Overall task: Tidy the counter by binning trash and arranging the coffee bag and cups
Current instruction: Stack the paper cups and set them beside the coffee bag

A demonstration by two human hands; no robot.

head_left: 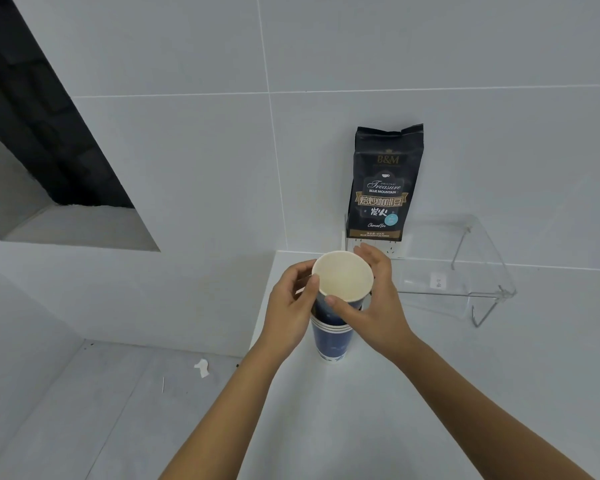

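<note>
One head-worn view — close above the counter [430,393], facing forward and down, tiled wall [361,46] toward twelve o'clock.

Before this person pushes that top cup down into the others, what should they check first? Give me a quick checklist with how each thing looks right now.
1. Top cup held by both hands, left hand and right hand: ok.
2. Top cup lined up with the cup stack: not ok, it tilts toward the camera.
3. Stack standing upright on the counter: ok.
4. Inside of top cup free of trash: ok, it looks empty.
5. Coffee bag upright and clear of the hands: ok.
6. Stack's base away from the counter edge: not ok, it sits near the edge.
</note>
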